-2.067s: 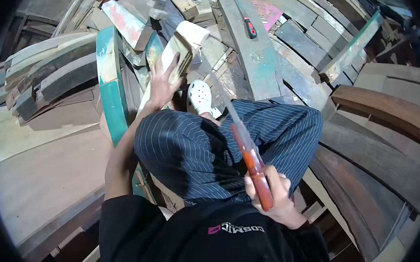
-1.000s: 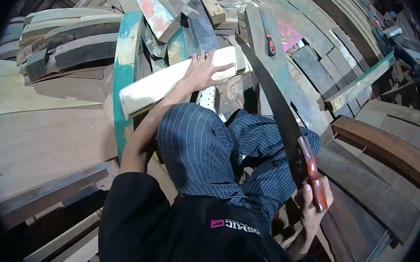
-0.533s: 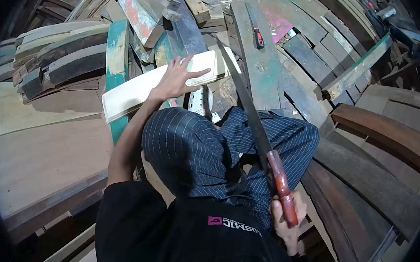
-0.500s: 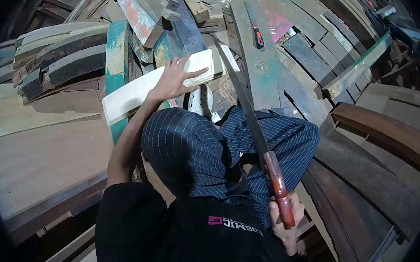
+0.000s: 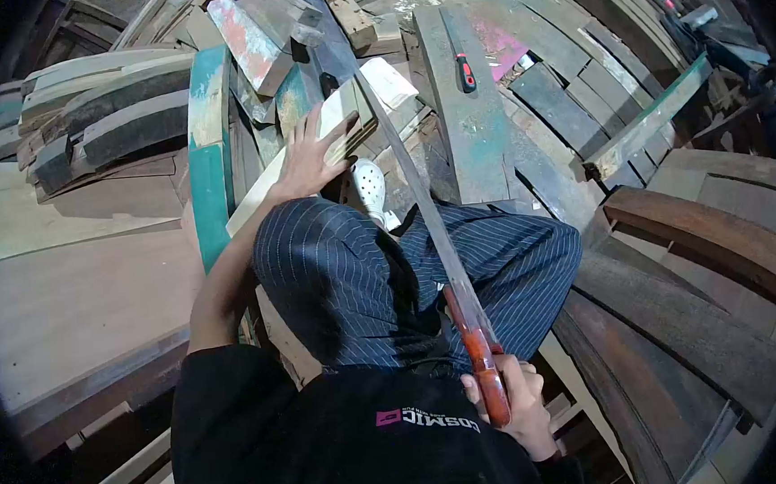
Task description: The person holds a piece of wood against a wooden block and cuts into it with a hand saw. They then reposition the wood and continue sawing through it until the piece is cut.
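Observation:
My right hand (image 5: 516, 404) is wrapped around the glossy red-brown handle of a handsaw (image 5: 418, 186). Its long grey blade slants up and away to the left, the far end overlapping the end of a pale wooden board (image 5: 259, 195). My left hand (image 5: 308, 158) grips that board from above, fingers spread across it and thumb toward the blade. Just right of the blade's far end lies a whitish piece of wood (image 5: 392, 82). Below the board, a white perforated clog (image 5: 369, 185) shows beside my striped trouser leg (image 5: 318, 265).
A screwdriver-like tool with a red and black handle (image 5: 465, 75) lies on a grey plank (image 5: 467, 146). Curved timbers (image 5: 132, 125) are stacked at left, beyond a wide flat board (image 5: 77, 300). A brown curved beam (image 5: 712, 237) lies at right.
The pale board has turned to a steeper slant under my left hand, its near end swinging right and down. The saw has shifted left, and its blade now shows more of its flat side.

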`<state>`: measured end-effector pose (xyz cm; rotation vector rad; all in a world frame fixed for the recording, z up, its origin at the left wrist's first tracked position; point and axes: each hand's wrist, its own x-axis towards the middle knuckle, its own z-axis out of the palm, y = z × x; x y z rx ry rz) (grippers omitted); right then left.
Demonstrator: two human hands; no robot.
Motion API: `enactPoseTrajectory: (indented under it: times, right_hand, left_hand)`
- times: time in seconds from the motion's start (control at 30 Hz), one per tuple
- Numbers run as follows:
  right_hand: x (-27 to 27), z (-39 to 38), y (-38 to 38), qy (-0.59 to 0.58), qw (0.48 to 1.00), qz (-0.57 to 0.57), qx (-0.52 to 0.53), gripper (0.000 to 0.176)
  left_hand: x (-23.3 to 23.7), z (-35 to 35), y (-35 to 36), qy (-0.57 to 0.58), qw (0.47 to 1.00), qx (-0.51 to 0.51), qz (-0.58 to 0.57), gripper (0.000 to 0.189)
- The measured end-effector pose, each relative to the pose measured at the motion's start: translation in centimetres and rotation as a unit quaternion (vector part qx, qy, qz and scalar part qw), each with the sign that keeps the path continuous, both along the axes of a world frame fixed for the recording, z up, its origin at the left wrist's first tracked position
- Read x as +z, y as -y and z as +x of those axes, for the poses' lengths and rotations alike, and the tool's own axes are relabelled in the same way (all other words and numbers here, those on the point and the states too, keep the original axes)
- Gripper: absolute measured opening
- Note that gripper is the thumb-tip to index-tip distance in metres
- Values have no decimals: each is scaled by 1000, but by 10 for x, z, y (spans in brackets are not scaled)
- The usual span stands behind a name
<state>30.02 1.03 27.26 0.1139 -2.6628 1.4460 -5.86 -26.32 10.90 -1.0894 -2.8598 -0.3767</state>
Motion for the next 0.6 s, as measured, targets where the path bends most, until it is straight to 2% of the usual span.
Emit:
enactPoseTrajectory:
  times: [0.2,0.23,0.3,0.43,0.5,0.6]
  right_hand:
    - [22,-15,-10,16,999,19,29,33]
    - [21,-14,-18,11,995,93,44,32]
    - [30,-21,-29,33,997,67,35,31]
    - [21,-40,-24,-19,998,57,-36,26]
    - [2,-50,-1,32,994,-31,-104,21]
    - [-34,-95,33,-30,991,-76,-102,20]
  left_hand:
    - [-9,-6,8,-13,998,-42,40,80]
    - [-8,-7,8,-15,998,-50,45,80]
    - [-8,-8,8,-21,997,-52,43,81]
    - [0,-4,3,-9,997,-58,54,83]
    - [4,-5,3,-6,996,-70,60,84]
    - [8,-11,3,-15,995,-96,37,84]
